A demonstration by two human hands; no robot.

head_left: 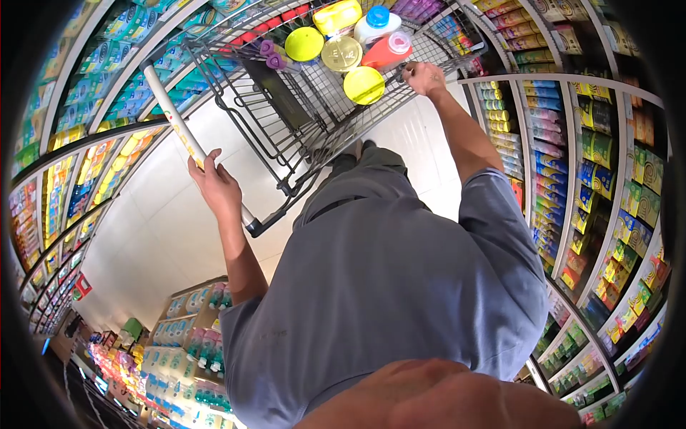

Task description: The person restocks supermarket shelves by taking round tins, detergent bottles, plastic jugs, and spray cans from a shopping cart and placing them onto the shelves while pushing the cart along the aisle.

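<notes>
My left hand point(216, 186) rests on the white handle point(179, 127) of a shopping cart, its fingers loosely curled and partly apart. My right hand point(426, 77) is closed on the side rim of the wire shopping cart point(307, 136). Beside its fingers stand a red bottle with a pink cap point(386, 51) and a tub with a bright yellow lid point(364, 86). Also in the basket are another yellow-lidded tub point(304, 44), a gold-lidded can point(341, 53), a white bottle with a blue cap point(377, 26), a yellow package point(337, 16) and purple-capped containers point(272, 53).
Shelves of packaged goods point(557, 157) curve along the right. More stocked shelves point(86, 150) line the left side. At lower left, behind me, a display of bottles and packs point(182, 336) stands on the pale floor point(157, 229).
</notes>
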